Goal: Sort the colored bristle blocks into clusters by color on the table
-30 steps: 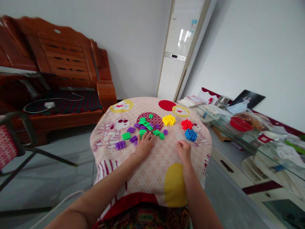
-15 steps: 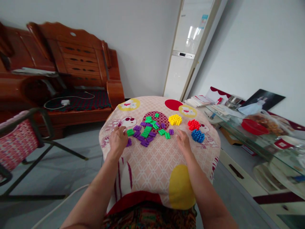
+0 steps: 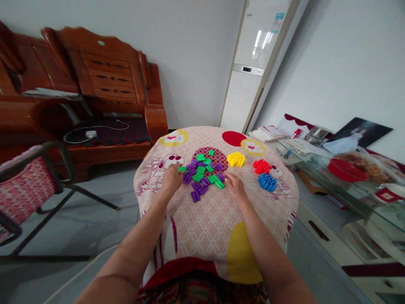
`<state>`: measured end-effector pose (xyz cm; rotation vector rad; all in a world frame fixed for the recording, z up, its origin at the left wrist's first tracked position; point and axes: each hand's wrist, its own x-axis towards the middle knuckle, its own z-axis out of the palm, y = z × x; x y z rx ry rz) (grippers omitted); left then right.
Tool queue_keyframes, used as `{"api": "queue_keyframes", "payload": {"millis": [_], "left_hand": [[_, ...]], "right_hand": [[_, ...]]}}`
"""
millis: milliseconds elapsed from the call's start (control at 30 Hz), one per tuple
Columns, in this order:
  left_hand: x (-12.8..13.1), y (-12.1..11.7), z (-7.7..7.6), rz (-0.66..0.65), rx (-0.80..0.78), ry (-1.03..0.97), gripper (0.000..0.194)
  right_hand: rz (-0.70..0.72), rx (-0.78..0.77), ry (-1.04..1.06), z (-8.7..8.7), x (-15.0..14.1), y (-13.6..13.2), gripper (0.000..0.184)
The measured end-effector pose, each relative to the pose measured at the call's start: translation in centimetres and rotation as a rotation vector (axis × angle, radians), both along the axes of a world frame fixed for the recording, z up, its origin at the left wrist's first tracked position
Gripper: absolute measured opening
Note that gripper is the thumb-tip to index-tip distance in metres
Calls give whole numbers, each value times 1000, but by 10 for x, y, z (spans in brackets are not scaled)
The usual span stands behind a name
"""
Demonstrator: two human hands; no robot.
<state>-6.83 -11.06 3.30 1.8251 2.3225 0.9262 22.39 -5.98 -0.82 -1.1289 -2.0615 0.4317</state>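
A loose pile of small plastic pieces, green ones (image 3: 200, 172) and purple ones (image 3: 195, 195), lies spread in the middle of the table. At its left edge is my left hand (image 3: 171, 179), fingers loosely bent, with a green piece (image 3: 182, 169) by the fingertips; part of the fingers is hidden. On the other side my right hand (image 3: 236, 186) rests low over the cloth. Its fingers are stretched toward the pile and touch or nearly touch a purple piece (image 3: 221, 177). To the right sit separate heaps of yellow pieces (image 3: 236, 159), red pieces (image 3: 261, 166) and blue pieces (image 3: 267, 182).
A patterned cloth covers the round table (image 3: 193, 228). Left are a wooden bench (image 3: 107, 80) and a woven chair (image 3: 30, 185). A tall white cabinet unit (image 3: 245, 97) stands behind. On the right, a glass-topped stand (image 3: 319, 173) holds papers, a red bowl (image 3: 343, 169) and bags.
Both hands have moved inward from the sides. The green and purple pieces are pushed closer together, especially at the left and right edges. The view has shifted slightly.
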Motion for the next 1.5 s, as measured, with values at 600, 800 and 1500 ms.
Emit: {"api": "queue_keyframes", "payload": {"millis": [600, 800, 1500], "left_hand": [[62, -1, 10, -550, -150, 169, 18], [68, 3, 9, -474, 66, -107, 13], [130, 25, -17, -663, 93, -458, 31]], "right_hand": [[-189, -12, 164, -1, 11, -8, 33], [-223, 85, 184, 2, 10, -12, 31], [-453, 93, 229, 4, 34, 2, 34]]}}
